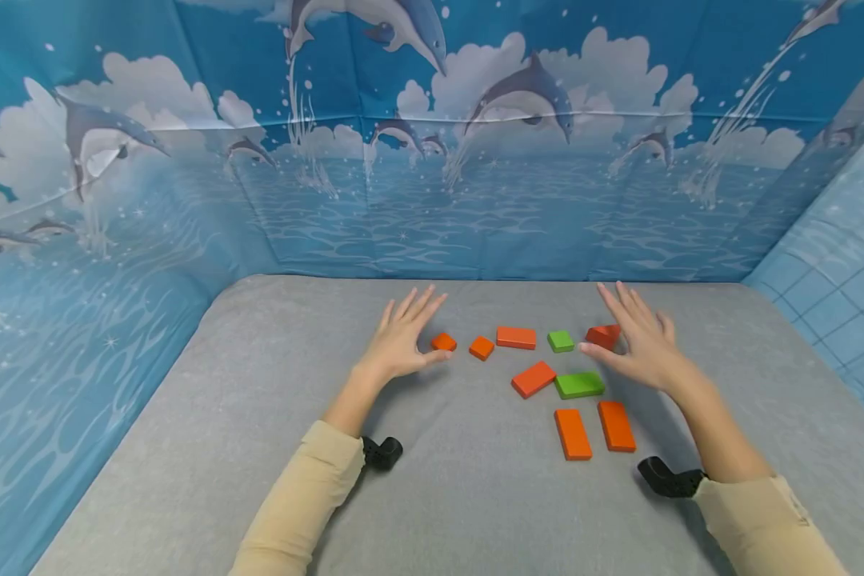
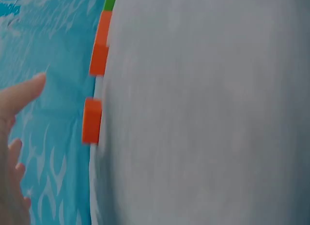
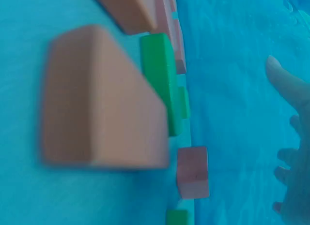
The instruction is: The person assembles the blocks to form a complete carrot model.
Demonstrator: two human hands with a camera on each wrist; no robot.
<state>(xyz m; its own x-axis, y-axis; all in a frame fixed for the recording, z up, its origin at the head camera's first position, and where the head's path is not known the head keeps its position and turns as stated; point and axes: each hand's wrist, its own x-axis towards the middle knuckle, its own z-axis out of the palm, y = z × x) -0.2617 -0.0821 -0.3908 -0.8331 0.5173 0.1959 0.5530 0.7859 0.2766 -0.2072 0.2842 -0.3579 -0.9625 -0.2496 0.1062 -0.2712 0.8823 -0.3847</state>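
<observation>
My left hand is held over the grey table with fingers spread and nothing in it. Just right of its thumb lies a small orange block, with a second small orange block beyond. My right hand, also spread and holding nothing, is beside a red-orange triangular block, which its fingers partly cover. Between the hands lie a long orange block, a green square block, a tilted orange block and a long green block.
Nearer me, two orange rectangular blocks lie side by side. The grey tabletop ends at a blue dolphin-print curtain behind and at both sides. In the right wrist view, another green block shows at the bottom edge.
</observation>
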